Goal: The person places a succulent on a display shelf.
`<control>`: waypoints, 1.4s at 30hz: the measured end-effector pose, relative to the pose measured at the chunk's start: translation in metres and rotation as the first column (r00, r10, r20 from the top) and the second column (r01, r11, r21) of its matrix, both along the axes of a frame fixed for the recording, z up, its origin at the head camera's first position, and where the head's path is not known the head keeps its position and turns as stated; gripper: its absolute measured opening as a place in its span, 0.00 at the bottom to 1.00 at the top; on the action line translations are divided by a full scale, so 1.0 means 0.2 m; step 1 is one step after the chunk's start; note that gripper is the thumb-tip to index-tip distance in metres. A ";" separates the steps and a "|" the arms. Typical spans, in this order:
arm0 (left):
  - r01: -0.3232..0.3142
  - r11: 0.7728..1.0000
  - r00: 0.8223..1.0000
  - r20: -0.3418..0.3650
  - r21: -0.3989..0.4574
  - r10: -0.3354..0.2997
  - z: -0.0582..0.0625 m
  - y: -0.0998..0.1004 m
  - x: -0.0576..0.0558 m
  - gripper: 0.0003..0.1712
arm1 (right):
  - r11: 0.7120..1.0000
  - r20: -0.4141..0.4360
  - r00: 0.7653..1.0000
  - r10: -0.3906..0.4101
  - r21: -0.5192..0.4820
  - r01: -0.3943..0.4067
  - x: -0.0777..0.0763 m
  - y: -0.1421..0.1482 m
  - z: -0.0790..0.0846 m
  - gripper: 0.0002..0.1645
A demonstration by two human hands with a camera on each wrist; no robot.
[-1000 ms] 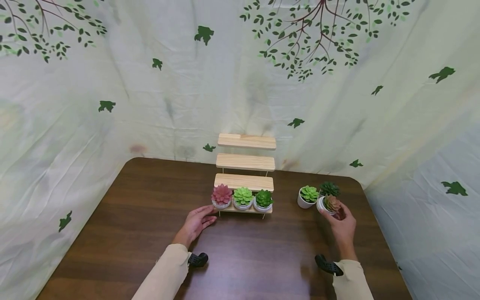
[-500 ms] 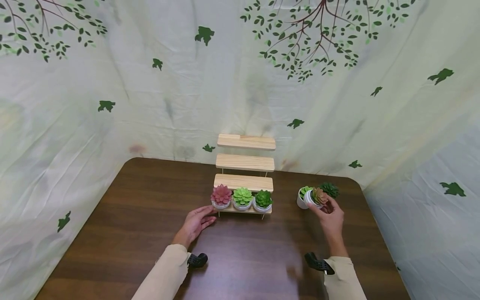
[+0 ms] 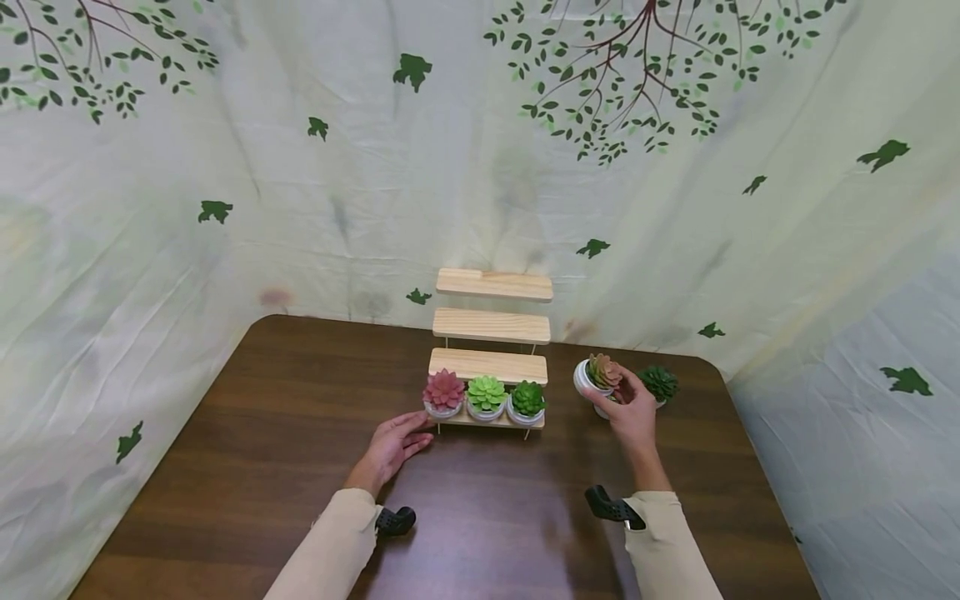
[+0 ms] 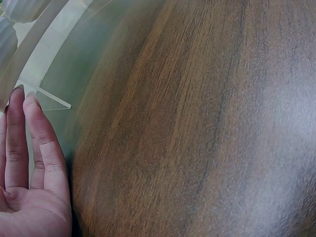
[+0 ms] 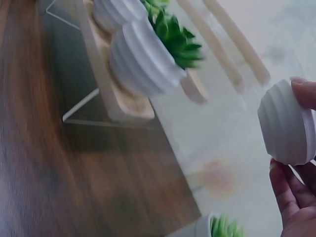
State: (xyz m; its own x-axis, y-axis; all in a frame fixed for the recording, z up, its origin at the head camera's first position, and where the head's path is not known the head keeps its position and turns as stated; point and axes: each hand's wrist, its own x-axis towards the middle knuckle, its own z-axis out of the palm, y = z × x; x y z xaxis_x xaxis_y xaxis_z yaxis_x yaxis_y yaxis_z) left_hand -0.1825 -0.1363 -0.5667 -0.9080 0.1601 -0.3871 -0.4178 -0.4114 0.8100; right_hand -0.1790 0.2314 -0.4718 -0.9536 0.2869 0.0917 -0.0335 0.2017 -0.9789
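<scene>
My right hand grips a reddish-brown succulent by its ribbed white pot, tilted and lifted off the table. A light-green potted succulent is mostly hidden behind that hand in the head view. My left hand rests with fingers extended at the left end of the lowest tier of a wooden stepped shelf. On that tier stand a pink succulent, a light-green succulent and a dark-green succulent, all in white pots. The left wrist view shows straight fingers beside the shelf's edge.
A dark-green potted succulent stands right of my right hand on the brown wooden table. The shelf's upper tiers rise toward a pale curtain printed with leaves, which hangs behind the table. Thin legs support the shelf.
My right hand has moved left with the reddish-brown succulent, away from the dark-green one and past the light-green one on the table. My left hand has stayed at the shelf.
</scene>
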 end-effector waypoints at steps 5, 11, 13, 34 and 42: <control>-0.004 1.000 1.000 -0.003 -0.002 0.004 -0.01 0.01 0.00 0.12 | 0.998 -0.008 0.998 0.062 0.031 -0.062 -0.05 -0.07 0.02 0.38; -0.002 1.000 1.000 -0.012 -0.003 0.002 -0.02 0.00 0.00 0.11 | 0.992 -0.004 0.992 0.127 0.019 -0.127 -0.12 -0.16 0.03 0.39; -0.003 1.000 1.000 -0.012 -0.002 0.003 -0.01 0.00 0.00 0.10 | 0.988 0.002 0.988 0.155 0.022 -0.155 -0.13 -0.20 0.06 0.39; -0.028 0.999 1.000 0.012 -0.043 0.028 -0.01 0.00 0.01 0.08 | 0.933 0.040 0.942 0.333 0.134 -0.335 -0.26 -0.51 0.05 0.39; -0.025 0.999 1.000 0.007 -0.042 0.025 -0.01 0.00 0.00 0.09 | 0.920 0.041 0.932 0.361 0.150 -0.363 -0.29 -0.62 0.07 0.40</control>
State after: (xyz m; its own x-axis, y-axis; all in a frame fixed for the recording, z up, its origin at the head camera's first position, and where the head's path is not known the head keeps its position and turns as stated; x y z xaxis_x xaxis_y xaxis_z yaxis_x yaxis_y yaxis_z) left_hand -0.1824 -0.1362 -0.5695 -0.9087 0.1213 -0.3994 -0.4138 -0.3877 0.8237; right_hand -0.2364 0.1070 -0.4579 -0.9910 -0.0945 0.0944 -0.1204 0.3250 -0.9380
